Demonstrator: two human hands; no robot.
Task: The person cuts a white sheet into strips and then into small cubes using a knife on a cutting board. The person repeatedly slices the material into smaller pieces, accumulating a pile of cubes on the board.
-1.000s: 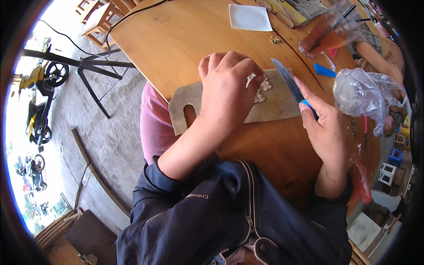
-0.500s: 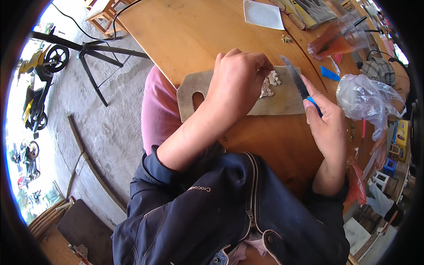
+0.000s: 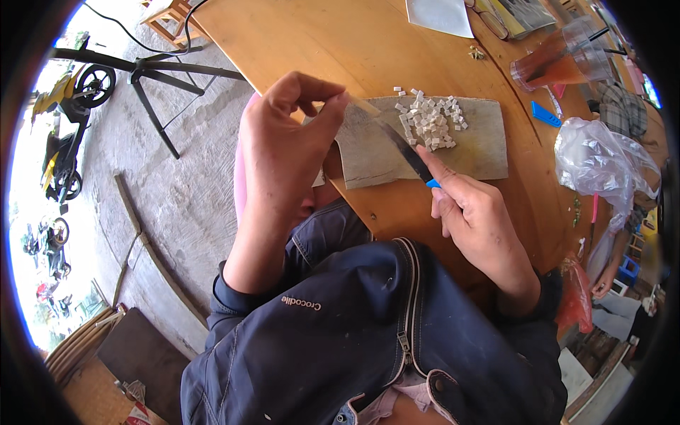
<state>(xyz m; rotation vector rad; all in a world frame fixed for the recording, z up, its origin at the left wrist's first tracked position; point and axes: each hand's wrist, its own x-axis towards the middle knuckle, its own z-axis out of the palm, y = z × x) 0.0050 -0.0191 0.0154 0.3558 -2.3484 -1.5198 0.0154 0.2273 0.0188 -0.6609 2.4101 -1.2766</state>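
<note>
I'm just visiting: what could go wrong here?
The knife points toward the left hand, so a slip might nick it. The index finger of the right hand lies along the blade and could slip. Some small white cubes lie beyond the board's far edge and could scatter.

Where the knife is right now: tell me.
In the head view, the knife is right of and above the middle, held in the right hand, its blade over the board, just lower-left of the pile of white cubes.
</note>
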